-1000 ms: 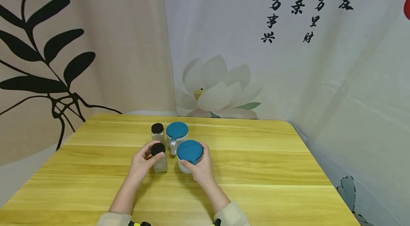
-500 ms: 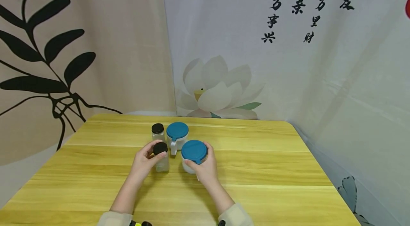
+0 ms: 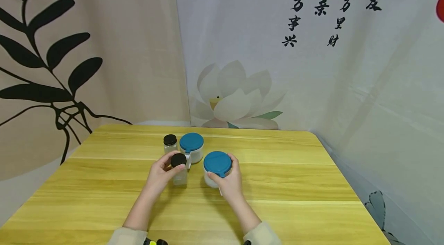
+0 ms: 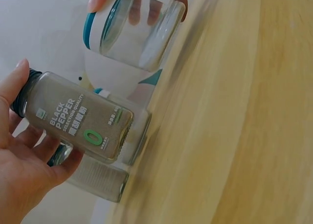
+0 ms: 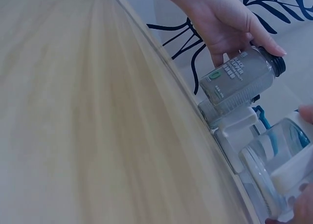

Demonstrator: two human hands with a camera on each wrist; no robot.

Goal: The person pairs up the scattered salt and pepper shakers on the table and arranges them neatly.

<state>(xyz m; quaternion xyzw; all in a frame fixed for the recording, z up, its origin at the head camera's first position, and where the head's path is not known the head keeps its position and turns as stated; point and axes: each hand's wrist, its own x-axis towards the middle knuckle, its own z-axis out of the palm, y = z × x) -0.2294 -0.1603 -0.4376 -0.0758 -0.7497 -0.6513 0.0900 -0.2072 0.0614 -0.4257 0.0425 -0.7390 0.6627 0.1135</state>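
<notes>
My left hand grips a glass black pepper bottle around its upper part, thumb and fingers at the black cap. With my right hand I hold a clear jar that has a blue lid and a white handle. Bottle and jar are upright and a small gap apart; whether they touch the tabletop I cannot tell. Just behind them stand a second black-capped bottle and a second blue-lidded jar, its handle facing me.
Everything rests on a wooden table whose far edge lies a short way behind the second jar. Beyond it hangs a printed cloth with a lotus and dark lettering, and a leaf pattern is at the left.
Both hands have shifted to the right, the right one farther, carrying the pepper bottle and the jar along. The rear bottle and jar have stayed put.
</notes>
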